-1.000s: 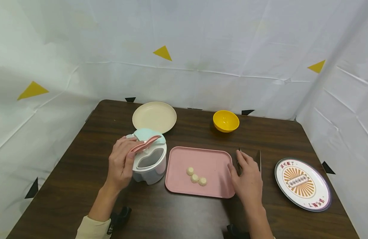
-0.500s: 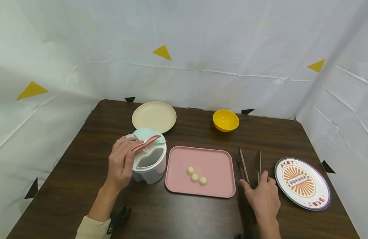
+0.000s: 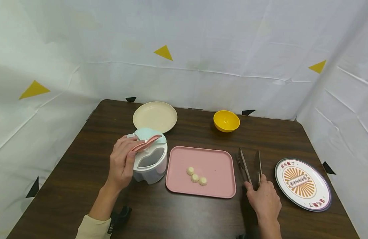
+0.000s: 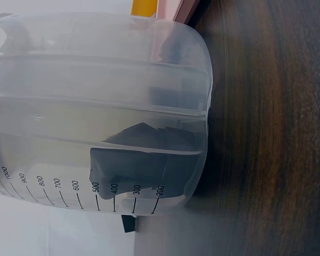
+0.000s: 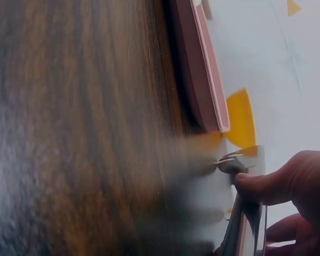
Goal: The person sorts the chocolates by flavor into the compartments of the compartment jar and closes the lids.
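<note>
A clear plastic storage container (image 3: 151, 175) with a white, sectioned top stands left of the pink tray. My left hand (image 3: 121, 164) holds its raised pink lid flap (image 3: 145, 144), fingers on one side and thumb beneath; a mint flap (image 3: 148, 133) lies down beside it. Measuring marks run along the container (image 4: 106, 128) in the left wrist view, where that hand is mostly out of sight. My right hand (image 3: 265, 201) grips metal food tongs (image 3: 245, 167) near their back end, thumb on one arm and fingers on the other. Their arms are spread, one with a fork-like tip (image 5: 232, 162).
Three small cream-coloured rounded pieces (image 3: 195, 178) sit on the pink tray (image 3: 215, 159). Behind are a beige plate (image 3: 155, 116) and a yellow bowl (image 3: 226, 121). A patterned plate (image 3: 303, 182) lies right of the tongs. White sheeting (image 3: 201, 39) surrounds the table.
My right hand has moved back and to the right from over the tongs, and now grips their back end. My left hand stays on the pink flap.
</note>
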`<state>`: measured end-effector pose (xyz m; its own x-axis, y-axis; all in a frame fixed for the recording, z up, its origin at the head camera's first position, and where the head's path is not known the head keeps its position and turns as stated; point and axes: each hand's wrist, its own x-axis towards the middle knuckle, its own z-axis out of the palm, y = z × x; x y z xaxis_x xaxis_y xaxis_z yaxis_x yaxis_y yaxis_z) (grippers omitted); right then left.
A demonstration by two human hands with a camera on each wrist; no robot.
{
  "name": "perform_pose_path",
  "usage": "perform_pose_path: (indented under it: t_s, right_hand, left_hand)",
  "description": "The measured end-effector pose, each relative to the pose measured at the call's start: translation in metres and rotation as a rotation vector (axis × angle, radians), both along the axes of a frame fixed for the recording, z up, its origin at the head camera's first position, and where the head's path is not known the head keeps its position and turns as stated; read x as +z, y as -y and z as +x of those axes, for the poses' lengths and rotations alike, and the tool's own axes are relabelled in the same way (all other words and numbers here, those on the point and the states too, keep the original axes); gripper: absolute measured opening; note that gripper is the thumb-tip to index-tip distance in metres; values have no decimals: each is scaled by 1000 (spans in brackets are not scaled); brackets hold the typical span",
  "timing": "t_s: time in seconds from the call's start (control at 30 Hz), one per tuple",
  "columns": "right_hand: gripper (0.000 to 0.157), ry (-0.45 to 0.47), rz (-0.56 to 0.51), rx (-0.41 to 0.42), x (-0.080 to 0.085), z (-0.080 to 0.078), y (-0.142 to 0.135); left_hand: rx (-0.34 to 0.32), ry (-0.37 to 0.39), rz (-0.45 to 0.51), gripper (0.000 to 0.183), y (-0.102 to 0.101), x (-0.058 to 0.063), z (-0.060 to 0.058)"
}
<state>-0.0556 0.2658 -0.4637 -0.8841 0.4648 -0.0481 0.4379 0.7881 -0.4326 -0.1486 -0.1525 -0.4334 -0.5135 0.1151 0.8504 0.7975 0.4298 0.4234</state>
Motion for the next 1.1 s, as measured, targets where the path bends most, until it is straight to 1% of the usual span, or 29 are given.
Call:
perform_pose_path:
  t_s: [0.2, 0.37, 0.57, 0.7, 0.8, 0.87, 0.97, 1.03, 1.1]
  right_hand:
    - [67, -2, -14, -24, -1, 2, -5]
    - [66, -20, -25, -35, 2, 4, -9]
    - [65, -93, -21, -12, 7, 7, -11]
    - [64, -175, -6, 27, 9, 8, -10]
    - [63, -257, 7, 91, 11, 8, -9]
    - [63, -316, 22, 154, 13, 8, -9]
    - [62, -392, 51, 283, 15, 8, -8]
    - [60, -420, 61, 383, 16, 8, -7]
    - [60, -426, 53, 479, 17, 7, -6]
  left_hand:
    - [3, 7, -4, 37, 0, -1, 0]
    - [11, 13, -4, 36, 0, -1, 1]
    - [15, 8, -4, 36, 0, 0, 0]
    - [16, 8, -5, 37, 0, 0, 1]
    - [17, 7, -6, 37, 0, 0, 1]
    - [14, 8, -5, 37, 0, 0, 1]
    - [14, 7, -4, 37, 0, 0, 0]
    - [14, 7, -4, 37, 0, 0, 0]
    - [14, 5, -3, 37, -1, 0, 1]
